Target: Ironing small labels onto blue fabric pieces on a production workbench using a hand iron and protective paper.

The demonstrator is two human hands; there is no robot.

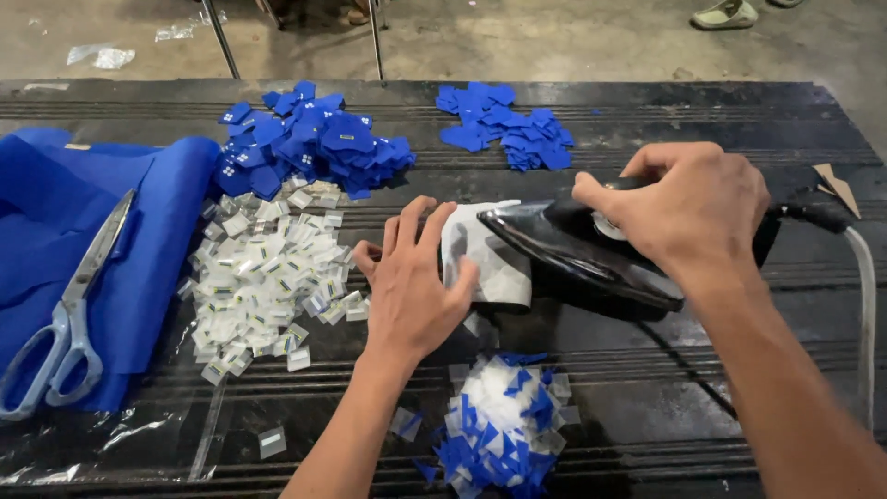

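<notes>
My right hand (688,208) grips the handle of a black iron (564,254) that rests nose-left on a white pressing cloth (480,249). My left hand (407,282) lies flat on the dark table (702,120), fingers spread, with its fingertips on the cloth's left edge just in front of the iron's tip. A heap of small white labels (263,277) lies left of that hand. Near my left wrist sits a small mound of white and blue scraps (504,416).
Two piles of blue cut fabric pieces lie at the back, one large (309,139) and one smaller (504,125). Folded blue cloth (55,222) with scissors (65,319) on it fills the left. The iron's cord and hose (864,277) run off to the right.
</notes>
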